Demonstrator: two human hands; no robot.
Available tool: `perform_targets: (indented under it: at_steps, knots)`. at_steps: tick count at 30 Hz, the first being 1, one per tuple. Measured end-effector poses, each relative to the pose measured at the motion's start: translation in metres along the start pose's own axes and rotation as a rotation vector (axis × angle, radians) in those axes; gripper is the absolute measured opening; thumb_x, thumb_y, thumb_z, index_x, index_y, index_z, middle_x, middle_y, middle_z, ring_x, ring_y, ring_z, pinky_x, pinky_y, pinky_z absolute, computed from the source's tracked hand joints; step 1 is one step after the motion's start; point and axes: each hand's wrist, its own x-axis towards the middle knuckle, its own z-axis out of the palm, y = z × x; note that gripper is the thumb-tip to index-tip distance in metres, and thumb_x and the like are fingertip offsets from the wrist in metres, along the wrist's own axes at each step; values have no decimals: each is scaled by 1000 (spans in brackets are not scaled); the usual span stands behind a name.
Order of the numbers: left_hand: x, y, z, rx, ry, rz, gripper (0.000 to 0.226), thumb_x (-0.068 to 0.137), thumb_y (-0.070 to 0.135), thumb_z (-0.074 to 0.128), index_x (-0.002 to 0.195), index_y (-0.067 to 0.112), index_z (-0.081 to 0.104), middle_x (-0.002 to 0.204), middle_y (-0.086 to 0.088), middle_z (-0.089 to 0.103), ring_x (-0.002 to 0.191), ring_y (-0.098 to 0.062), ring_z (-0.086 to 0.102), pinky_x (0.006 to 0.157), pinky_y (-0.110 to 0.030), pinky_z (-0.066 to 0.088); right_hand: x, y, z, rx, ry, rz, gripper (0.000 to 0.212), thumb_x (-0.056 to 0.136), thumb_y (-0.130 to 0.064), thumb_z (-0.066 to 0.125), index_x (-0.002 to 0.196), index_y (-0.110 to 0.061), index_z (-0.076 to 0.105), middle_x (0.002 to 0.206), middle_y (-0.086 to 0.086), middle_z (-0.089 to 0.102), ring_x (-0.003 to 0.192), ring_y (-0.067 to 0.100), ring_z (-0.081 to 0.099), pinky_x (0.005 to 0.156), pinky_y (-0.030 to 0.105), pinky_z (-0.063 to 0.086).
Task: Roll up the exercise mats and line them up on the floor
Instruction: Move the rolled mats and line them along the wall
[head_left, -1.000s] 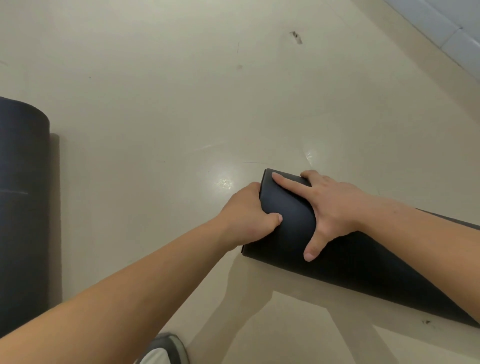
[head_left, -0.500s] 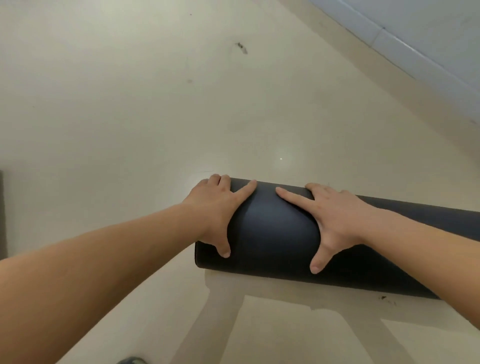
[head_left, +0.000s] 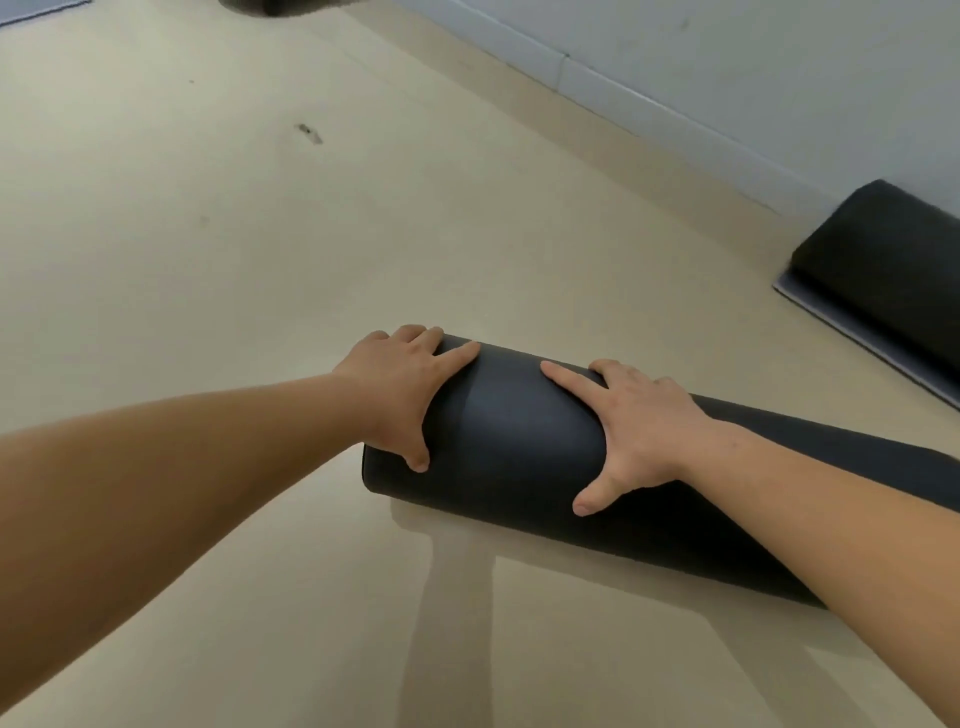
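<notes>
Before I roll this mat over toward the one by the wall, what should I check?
1. Both hands on the roll: left hand and right hand press flat on the rolled mat: ok.
2. Roll closed along its whole length: its right end is out of frame: cannot tell.
3. Path ahead: bare floor, only a small dark mark: ok.
4. Second mat by the wall fully rolled: a flat strip of it lies on the floor: not ok.
5. The two mats parallel: the wide-angle view distorts this: cannot tell.
</notes>
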Motion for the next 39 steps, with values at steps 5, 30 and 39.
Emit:
perform_targets:
  at_steps: [5,30,39]
  knots:
    - [63,85,-38,70,92,114,126,62,56,91,161,33,17,158,-4,33,147,-28,30,116,-42,38,-42,89,21,137,3,187,151,46,-82,83,149,-61,-27,169,6,8,153,34,20,120,54,29]
    - [180,259,-71,149,255,230,120,79,58,81,163,22,4,170,-13,9,157,-35,10,123,-49,28,-168,224,132,37,341,779,141,72,-73,76,150,-46,-37,170,15,-8,157,39,-5,118,72,12]
    - [270,344,-105,165,379,174,109,85,60,76,161,34,1,158,-13,22,140,-37,31,102,-43,47,-168,336,129,10,348,898,144,68,-72,81,152,-47,-32,170,13,0,158,37,1,119,72,19]
